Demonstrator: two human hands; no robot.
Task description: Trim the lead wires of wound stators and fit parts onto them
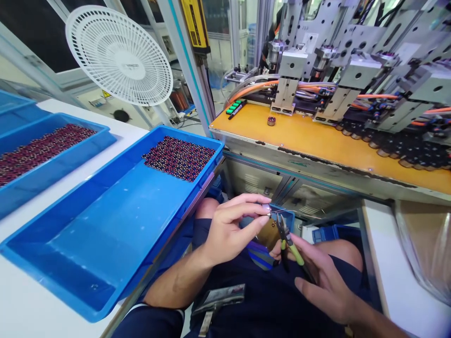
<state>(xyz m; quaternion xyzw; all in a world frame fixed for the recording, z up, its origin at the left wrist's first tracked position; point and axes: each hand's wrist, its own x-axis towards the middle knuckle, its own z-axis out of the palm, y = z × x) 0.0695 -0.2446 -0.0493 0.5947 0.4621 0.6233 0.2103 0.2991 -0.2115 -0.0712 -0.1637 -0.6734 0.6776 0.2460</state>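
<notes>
My left hand (230, 225) pinches a small round metal part (266, 208) between thumb and fingertips, over my lap. Thin wire leads stick out of the part to the right. My right hand (319, 277) grips small cutters with yellow-green handles (289, 244); their dark jaws point up at the wire leads. Under both hands sits a small blue box (287, 218) between my knees. A large blue tray (116, 220) on the left holds a packed patch of small dark red and blue parts (179, 157) in its far corner.
A second blue tray (52, 159) with the same parts lies at far left on the white table. A white fan (120, 54) stands behind. An orange-topped machine bench (317, 136) with pneumatic units and hoses fills the right; one loose part (271, 120) rests on it.
</notes>
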